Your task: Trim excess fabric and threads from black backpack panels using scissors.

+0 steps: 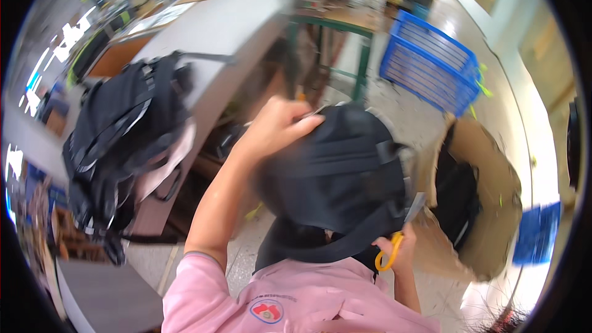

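Left hand clenched on top of black backpack, held up against the chest. Right hand gripping yellow-handled scissors beneath it. More backpacks piled on grey counter.

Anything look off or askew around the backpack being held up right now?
Yes. On the grey table, a pile of black backpacks hangs over the near edge, straps dangling. The right hand holds yellow-handled scissors tight against the black backpack that the left hand grips at the top.

Black backpack held up at chest; yellow-handled scissors beneath, right.
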Motion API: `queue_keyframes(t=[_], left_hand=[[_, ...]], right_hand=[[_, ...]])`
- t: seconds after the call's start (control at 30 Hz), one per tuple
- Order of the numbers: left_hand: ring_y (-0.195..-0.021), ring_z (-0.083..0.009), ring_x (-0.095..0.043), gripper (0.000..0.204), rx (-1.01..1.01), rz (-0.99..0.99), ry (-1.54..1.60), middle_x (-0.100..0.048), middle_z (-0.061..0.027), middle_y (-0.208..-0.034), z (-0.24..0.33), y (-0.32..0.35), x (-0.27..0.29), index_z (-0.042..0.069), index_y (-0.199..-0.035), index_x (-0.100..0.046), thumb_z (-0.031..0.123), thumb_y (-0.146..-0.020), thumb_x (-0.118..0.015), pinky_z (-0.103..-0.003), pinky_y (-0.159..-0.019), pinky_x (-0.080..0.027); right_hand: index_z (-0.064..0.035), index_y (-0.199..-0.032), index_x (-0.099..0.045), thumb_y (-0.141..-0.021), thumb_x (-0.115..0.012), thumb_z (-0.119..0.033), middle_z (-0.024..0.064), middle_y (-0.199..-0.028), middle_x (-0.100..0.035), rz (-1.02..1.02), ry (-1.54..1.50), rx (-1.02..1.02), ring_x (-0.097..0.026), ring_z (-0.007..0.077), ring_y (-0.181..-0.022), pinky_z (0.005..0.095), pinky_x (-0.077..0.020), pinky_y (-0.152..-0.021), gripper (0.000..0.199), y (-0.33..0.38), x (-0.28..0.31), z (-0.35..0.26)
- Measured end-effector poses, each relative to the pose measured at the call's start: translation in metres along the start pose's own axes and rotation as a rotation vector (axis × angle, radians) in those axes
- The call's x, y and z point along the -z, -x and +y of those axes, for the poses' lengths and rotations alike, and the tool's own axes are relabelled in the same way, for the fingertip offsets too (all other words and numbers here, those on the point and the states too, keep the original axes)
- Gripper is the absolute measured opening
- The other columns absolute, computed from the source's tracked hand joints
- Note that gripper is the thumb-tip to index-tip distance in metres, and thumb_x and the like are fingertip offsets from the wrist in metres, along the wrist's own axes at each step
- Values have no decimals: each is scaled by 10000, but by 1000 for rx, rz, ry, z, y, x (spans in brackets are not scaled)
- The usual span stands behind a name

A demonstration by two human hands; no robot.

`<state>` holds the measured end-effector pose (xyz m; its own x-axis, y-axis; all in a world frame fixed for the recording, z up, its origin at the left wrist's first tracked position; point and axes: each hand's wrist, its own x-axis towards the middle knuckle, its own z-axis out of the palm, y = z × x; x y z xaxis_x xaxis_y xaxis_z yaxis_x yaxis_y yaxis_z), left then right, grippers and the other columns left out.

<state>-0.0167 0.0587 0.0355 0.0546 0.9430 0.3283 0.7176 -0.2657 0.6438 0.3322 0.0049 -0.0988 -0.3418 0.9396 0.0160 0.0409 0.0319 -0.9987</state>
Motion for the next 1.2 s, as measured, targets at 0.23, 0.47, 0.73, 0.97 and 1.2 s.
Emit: queue_keyframes(t=[0.23, 0.47, 0.73, 0.97, 1.2], left_hand=[[-580, -389, -506, 412, -150, -247, 176, -539, -201, -619, 14, 3, -67, -6, -738, -602, 364, -669, -770, -364, -522, -428], [-571, -368, -546, 413, -323, -244, 156, -526, -162, -577, 25, 6, -72, 21, -705, -600, 350, -588, -821, -364, -506, -433], [-499, -277, -539, 452, -428, -175, 162, -538, -109, -575, 26, 17, -68, 9, -776, -625, 324, -538, -847, -317, -479, -410], [-507, -263, -548, 381, -420, -173, 162, -551, -85, -575, 36, 23, -61, 40, -669, -600, 299, -540, -847, -308, -485, -417], [-461, -217, -505, 466, -429, -114, 144, -500, -61, -523, 28, 32, -67, 53, -689, -591, 414, -533, -841, -286, -455, -359]], right_hand=[[-44, -1217, -489, -661, -802, -328, 10, -789, -534, 152, 273, -30, -517, 94, -677, 254, -419, -609, 698, 13, 62, -52], [-75, -1189, -467, -627, -752, -517, 143, -891, -481, -279, 861, 235, -503, 329, -753, 371, -425, -636, 770, -41, 68, -106], [-83, -1176, -496, -618, -741, -554, 120, -837, -487, -384, 978, 413, -530, 299, -716, 365, -439, -601, 771, -73, 68, -118], [-62, -1144, -515, -662, -700, -576, 129, -818, -520, -510, 1016, 429, -546, 288, -719, 366, -444, -598, 729, -80, 66, -123], [-43, -1039, -534, -722, -697, -486, 83, -678, -513, -591, 1024, 548, -535, 252, -582, 333, -427, -507, 569, -86, 66, -125]])
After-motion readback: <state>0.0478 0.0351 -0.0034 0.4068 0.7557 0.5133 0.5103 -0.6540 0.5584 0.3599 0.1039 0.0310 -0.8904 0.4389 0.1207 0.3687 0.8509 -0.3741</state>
